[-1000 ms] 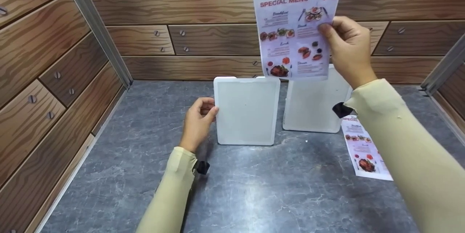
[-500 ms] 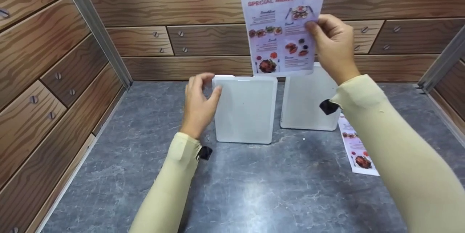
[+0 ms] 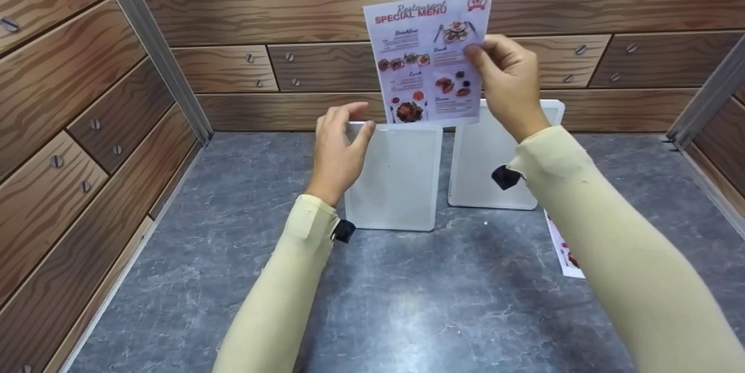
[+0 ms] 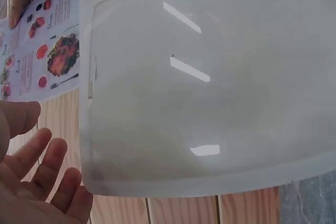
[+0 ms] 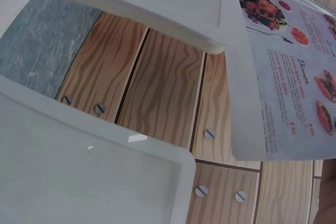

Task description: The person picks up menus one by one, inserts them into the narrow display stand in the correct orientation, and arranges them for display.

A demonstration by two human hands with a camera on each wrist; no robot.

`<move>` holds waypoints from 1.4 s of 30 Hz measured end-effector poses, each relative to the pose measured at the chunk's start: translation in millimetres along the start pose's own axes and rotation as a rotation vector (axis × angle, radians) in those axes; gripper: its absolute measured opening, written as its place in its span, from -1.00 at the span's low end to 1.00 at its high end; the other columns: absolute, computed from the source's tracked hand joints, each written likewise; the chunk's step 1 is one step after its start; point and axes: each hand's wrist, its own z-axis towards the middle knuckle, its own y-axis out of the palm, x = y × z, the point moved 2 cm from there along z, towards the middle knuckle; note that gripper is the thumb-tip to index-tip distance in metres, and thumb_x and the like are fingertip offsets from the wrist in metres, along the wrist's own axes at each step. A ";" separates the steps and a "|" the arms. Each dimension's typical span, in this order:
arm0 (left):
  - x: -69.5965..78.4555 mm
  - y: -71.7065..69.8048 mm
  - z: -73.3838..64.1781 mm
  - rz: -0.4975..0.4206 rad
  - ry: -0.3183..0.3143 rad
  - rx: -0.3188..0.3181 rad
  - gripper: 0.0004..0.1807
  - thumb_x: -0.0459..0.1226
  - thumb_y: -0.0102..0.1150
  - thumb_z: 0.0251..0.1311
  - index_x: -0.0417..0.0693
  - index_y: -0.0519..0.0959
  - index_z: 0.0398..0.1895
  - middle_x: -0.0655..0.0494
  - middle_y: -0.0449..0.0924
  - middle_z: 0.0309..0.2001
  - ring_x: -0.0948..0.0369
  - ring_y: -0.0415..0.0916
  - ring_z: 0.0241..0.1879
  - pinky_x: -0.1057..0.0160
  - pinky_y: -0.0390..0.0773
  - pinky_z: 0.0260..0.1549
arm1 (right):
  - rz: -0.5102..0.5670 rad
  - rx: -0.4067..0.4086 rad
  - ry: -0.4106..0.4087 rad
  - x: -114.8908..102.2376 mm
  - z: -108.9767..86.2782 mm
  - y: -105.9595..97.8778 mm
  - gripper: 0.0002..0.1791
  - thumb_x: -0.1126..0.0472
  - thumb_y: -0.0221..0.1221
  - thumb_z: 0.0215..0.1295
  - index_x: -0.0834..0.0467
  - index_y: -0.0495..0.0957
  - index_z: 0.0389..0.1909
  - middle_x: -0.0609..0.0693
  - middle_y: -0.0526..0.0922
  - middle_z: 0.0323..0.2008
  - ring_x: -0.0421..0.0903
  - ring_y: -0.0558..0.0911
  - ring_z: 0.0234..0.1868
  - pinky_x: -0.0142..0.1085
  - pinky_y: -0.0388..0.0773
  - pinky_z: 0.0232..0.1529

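1 menu (image 3: 428, 64) | right fingers (image 3: 505, 46) pinch its side edge | left fingers (image 3: 351, 109) loosely parted (near white panel (image 3: 398, 181))

I could pass over the near table (image 3: 407, 303), but the white panels (image 3: 401, 181) leave me only a narrow gap between.

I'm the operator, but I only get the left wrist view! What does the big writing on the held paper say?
Observer: In the head view, the held menu reads "Restaurant SPECIAL MENU" at the top.
Operator: Ooh! Is there a picture beside the words?
Observer: Yes, a round red emblem in the top right corner, as the head view shows it.
Operator: Is there another paper?
Observer: Yes, a second menu lies on the table, partly hidden by the right sleeve.
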 end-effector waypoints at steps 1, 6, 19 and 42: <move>-0.1 0.7 1.7 0.003 0.003 0.005 -0.66 -0.24 0.24 0.43 -0.14 0.62 0.20 -0.02 0.61 0.11 0.00 0.39 0.22 0.10 0.34 0.27 | 0.002 -0.001 0.000 0.2 -0.4 1.2 -0.77 0.23 0.27 0.42 0.36 0.71 -0.17 -0.08 0.78 -0.33 -0.16 0.70 -0.36 -0.34 0.65 -0.29; -2.8 4.5 6.8 0.024 -0.012 0.016 -0.72 -0.20 0.27 0.42 -0.09 0.70 0.10 0.01 0.65 0.03 0.01 0.41 0.19 0.10 0.34 0.24 | 0.020 -0.001 0.024 1.3 -3.8 6.1 -0.79 0.22 0.26 0.44 0.32 0.72 -0.16 -0.06 0.78 -0.31 -0.15 0.70 -0.34 -0.34 0.65 -0.27; -6.5 3.0 12.4 0.036 -0.036 0.040 -0.80 -0.20 0.32 0.37 -0.07 0.70 -0.03 0.04 0.66 -0.05 0.04 0.44 0.11 0.11 0.34 0.19 | 0.135 0.007 0.048 4.4 -9.3 21.4 -0.85 0.29 0.25 0.43 0.29 0.74 -0.19 -0.02 0.78 -0.30 -0.18 0.70 -0.34 -0.35 0.65 -0.26; -12.7 -6.6 17.8 0.054 -0.027 0.083 -0.84 -0.22 0.31 0.38 -0.14 0.74 -0.21 -0.02 0.67 -0.15 0.00 0.46 0.00 0.08 0.38 0.07 | 0.109 0.009 0.070 8.3 -12.1 32.2 -0.89 0.34 0.25 0.43 0.29 0.74 -0.19 -0.08 0.78 -0.32 -0.21 0.69 -0.32 -0.35 0.64 -0.22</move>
